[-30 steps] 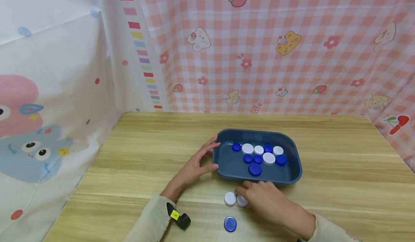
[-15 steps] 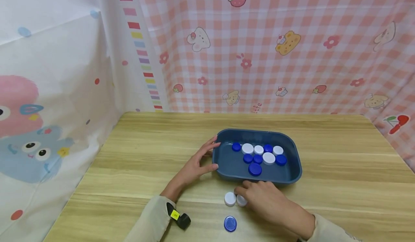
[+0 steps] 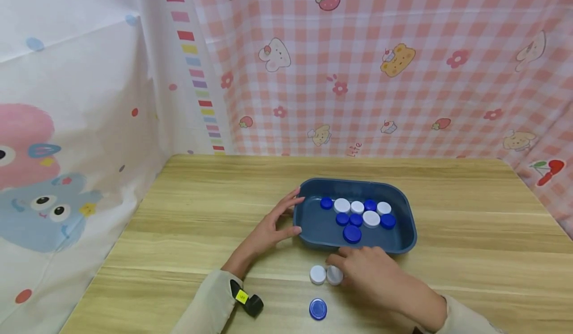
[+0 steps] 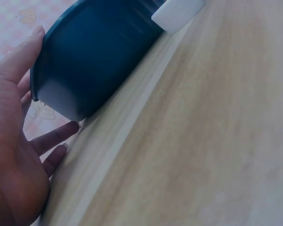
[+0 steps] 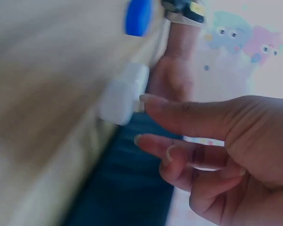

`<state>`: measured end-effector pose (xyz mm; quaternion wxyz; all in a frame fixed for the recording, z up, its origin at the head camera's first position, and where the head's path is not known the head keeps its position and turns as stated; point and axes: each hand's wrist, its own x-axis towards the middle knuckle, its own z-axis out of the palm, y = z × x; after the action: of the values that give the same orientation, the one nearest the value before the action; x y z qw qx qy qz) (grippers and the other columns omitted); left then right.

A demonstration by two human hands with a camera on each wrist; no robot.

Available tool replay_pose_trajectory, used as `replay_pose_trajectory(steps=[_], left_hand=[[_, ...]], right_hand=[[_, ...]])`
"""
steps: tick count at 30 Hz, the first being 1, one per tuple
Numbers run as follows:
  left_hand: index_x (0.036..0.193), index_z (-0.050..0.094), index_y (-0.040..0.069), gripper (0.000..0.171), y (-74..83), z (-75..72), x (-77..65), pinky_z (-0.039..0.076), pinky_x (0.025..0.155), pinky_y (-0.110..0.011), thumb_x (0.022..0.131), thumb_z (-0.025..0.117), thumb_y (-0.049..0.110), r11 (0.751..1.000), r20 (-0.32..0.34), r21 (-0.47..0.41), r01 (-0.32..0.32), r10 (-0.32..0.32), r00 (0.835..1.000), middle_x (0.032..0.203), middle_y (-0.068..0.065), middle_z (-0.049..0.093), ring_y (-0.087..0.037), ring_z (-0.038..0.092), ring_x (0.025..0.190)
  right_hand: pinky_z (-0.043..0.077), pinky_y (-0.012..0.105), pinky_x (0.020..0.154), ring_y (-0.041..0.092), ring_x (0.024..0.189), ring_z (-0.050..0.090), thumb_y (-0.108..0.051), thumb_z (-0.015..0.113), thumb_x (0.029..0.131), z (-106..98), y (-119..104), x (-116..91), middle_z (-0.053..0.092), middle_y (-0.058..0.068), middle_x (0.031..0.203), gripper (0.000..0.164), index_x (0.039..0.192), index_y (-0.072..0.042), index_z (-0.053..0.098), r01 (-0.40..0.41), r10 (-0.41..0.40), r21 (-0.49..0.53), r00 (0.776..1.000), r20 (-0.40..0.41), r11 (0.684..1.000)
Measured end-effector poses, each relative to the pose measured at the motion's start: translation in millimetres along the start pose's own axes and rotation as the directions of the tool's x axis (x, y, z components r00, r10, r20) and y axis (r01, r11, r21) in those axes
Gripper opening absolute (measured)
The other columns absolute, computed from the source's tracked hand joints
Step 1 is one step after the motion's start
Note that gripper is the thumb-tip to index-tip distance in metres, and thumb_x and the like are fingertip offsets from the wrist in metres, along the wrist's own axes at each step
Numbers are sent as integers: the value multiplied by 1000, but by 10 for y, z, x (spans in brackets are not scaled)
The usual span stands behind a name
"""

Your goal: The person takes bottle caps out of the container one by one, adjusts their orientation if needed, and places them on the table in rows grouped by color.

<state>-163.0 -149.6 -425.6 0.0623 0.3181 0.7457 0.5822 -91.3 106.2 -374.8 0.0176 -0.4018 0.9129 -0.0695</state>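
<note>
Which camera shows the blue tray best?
The head camera: it shows the blue tray almost whole, with caps inside. The left wrist view shows only part of its outside; the right wrist view, just a blurry part behind the fingers.

On my feed this is a cloth-draped nook, whether in a home or a lab I cannot tell: a wood-grain desk (image 3: 188,214) across the lower frame, a checked cloth (image 3: 403,95) with cartoon prints behind it at upper centre, a white cartoon cloth (image 3: 85,80) at the left, and a black wrist-worn device (image 3: 254,306) low in the middle
</note>
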Motion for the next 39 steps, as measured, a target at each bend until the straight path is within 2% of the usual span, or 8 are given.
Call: replay_pose_trajectory(steps=[1,6,13,16,21,28,35,39], left_hand=[[145,38,7,59,-39,2,0,29,104,-59,92,64,12,1000,-5,8,-4,4,1000,159,-8,15,-40,42,123],[145,39,7,59,-44,2,-1,29,103,-59,92,64,14,1000,-8,3,-8,9,1000,158,-9,16,-41,43,121],[145,37,2,60,-4,-11,-7,27,103,-61,92,64,8,1000,2,1,-8,8,1000,158,-13,15,-44,43,120],[144,37,1,60,-2,-7,-5,28,103,-61,91,64,8,1000,0,0,-18,18,1000,158,-14,15,-44,42,121],[144,37,1,59,-6,-1,-3,30,102,-61,92,64,10,1000,2,-5,-31,31,1000,157,-15,15,-43,40,125],[145,36,1,60,12,-1,-2,29,103,-61,92,64,8,1000,9,-8,-11,11,1000,158,-14,14,-43,37,128],[144,36,-1,61,18,0,-4,28,104,-59,92,64,12,1000,5,-9,6,-6,1000,158,-12,14,-43,38,127],[144,36,-2,60,17,0,-1,27,104,-60,92,64,10,1000,2,-12,4,-4,1000,158,-12,14,-43,39,126]], right_hand=[[47,27,51,8,62,55,-17,79,76,-44,-1,-5,62,-5,82,30,105,-19,69,8,-8,7,1000,-3,1000],[46,23,52,6,63,54,-19,81,76,-294,13,-9,61,-7,83,32,105,-21,68,46,-45,39,999,-27,998],[48,21,56,3,67,55,-22,80,79,-538,150,100,62,-9,85,33,110,-20,68,20,-14,77,997,-73,997],[49,22,58,4,71,59,-22,80,79,-546,248,184,62,-9,87,34,110,-20,67,12,-4,75,995,-98,997],[50,26,59,8,74,61,-23,79,80,-532,391,335,65,-8,90,37,114,-18,66,-40,50,107,995,-90,993],[52,31,64,15,79,62,-22,77,82,-468,572,514,66,-2,93,38,118,-17,65,-113,122,167,991,-45,979],[53,38,70,21,86,64,-19,75,84,-389,721,636,67,3,96,35,118,-11,66,-154,155,186,988,9,971],[53,37,70,19,84,64,-18,74,85,-342,789,708,68,4,95,35,117,-9,66,-172,168,192,985,35,966]])
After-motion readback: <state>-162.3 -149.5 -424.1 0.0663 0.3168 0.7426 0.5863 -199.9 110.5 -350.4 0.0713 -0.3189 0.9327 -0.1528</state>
